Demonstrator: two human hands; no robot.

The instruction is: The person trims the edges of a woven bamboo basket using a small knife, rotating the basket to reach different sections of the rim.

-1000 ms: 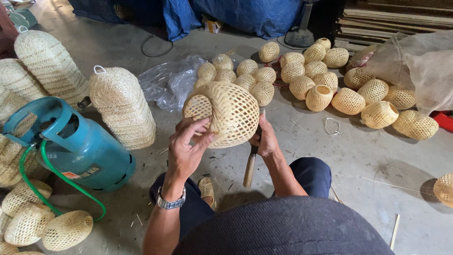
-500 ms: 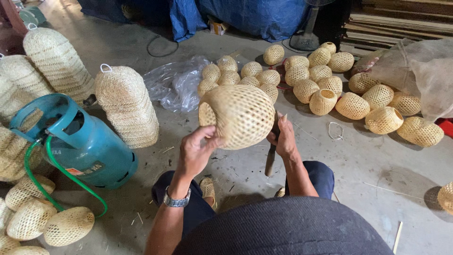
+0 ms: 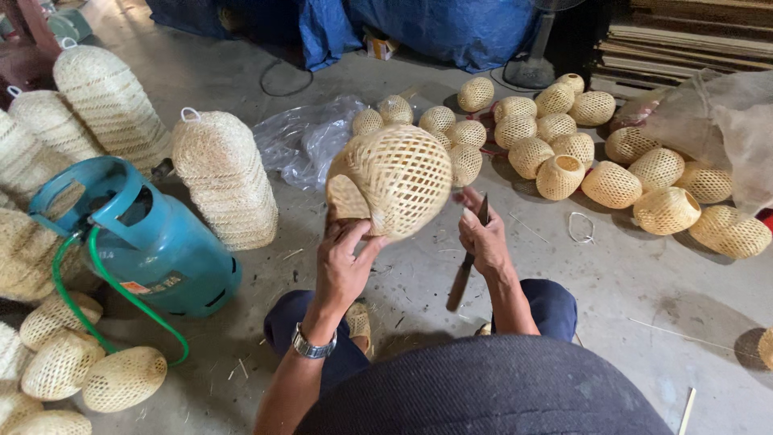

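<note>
Woven basket (image 3: 396,179) in left hand (image 3: 342,262); right hand (image 3: 481,238) grips knife (image 3: 467,262).

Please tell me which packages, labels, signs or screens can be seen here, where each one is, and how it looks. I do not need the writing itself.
Label: low on the teal gas cylinder, far left; small strip, orange and pale.
Small carton: far floor, against the blue tarpaulin; boxy, pale with an orange patch.
Clear plastic bag: floor, behind the basket in hand; crumpled, see-through.
Signs or screens: none.
</note>
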